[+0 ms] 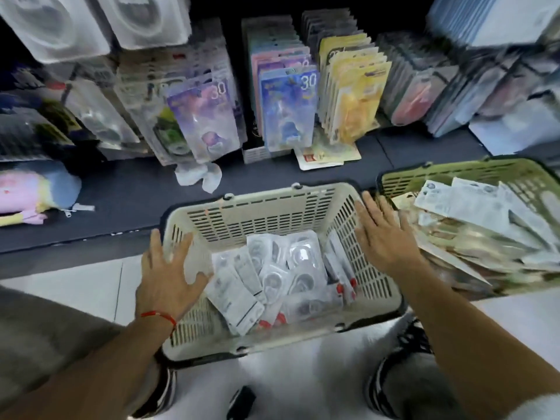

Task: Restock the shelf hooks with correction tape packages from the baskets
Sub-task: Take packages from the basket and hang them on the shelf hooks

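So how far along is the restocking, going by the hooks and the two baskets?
Done: the hooks already hang dense rows of packages. In hand: nothing; the left hand and right hand rest open on the white basket. Left: its loose packages, plus a full green basket.

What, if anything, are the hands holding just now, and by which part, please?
No package is held. The left hand and right hand lie open-fingered on opposite side rims of the cream basket.
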